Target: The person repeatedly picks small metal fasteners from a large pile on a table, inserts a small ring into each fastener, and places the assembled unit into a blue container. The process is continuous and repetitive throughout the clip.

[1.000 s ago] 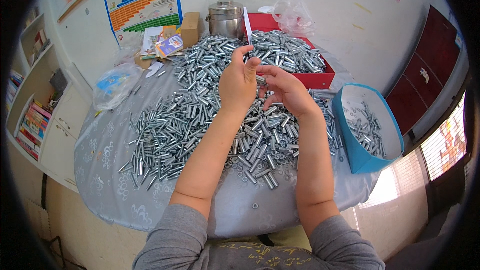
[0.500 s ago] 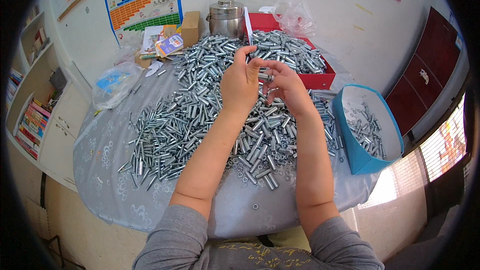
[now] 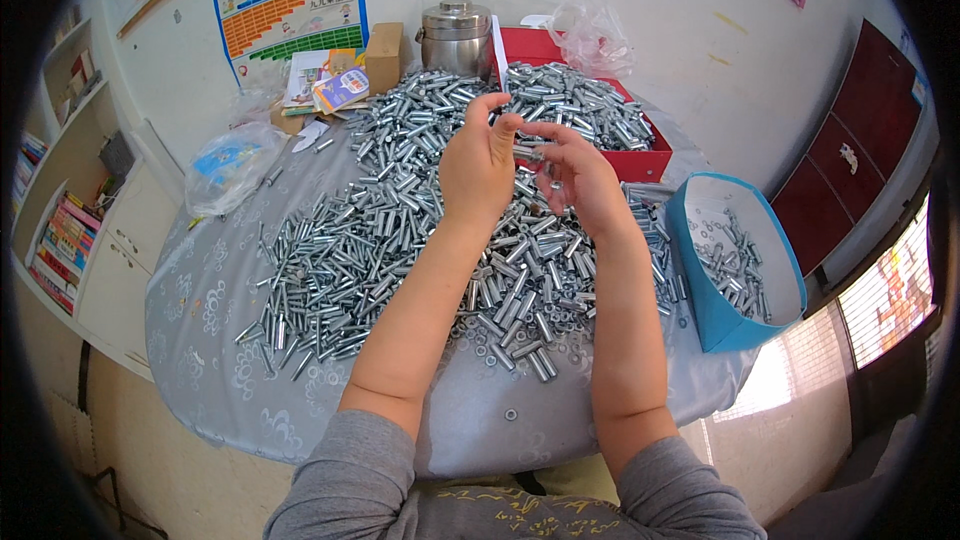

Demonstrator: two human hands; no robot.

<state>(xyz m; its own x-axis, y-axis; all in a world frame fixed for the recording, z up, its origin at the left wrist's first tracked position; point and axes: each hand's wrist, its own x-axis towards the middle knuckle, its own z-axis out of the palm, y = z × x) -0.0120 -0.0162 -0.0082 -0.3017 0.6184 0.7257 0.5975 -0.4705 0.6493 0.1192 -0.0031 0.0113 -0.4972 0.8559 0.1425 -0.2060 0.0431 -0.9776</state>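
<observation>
A large heap of silver metal expansion bolts (image 3: pixel 340 265) covers the middle of the table. Above the heap I hold up both hands, close together. My left hand (image 3: pixel 477 168) is closed, its thumb and index finger bent toward each other; the other fingers and whatever they hold are hidden behind the palm. Facing it, my right hand (image 3: pixel 585 180) has its fingers apart and loosely bent, with the fingertips near my left thumb. Small metal parts show in the gap between the hands, but I cannot tell held pieces from the heap behind.
On the right stands a blue fabric bin (image 3: pixel 715 295) holding bolts and washers. A red box (image 3: pixel 640 162) full of bolts sits at the back, beside a steel pot (image 3: pixel 455 38). A plastic bag (image 3: pixel 232 168) lies far left. One loose nut or washer (image 3: pixel 511 414) rests near the front edge.
My right hand's fingers have loosened and spread from a tighter curl, and the hand has shifted slightly right. My left hand has barely moved.
</observation>
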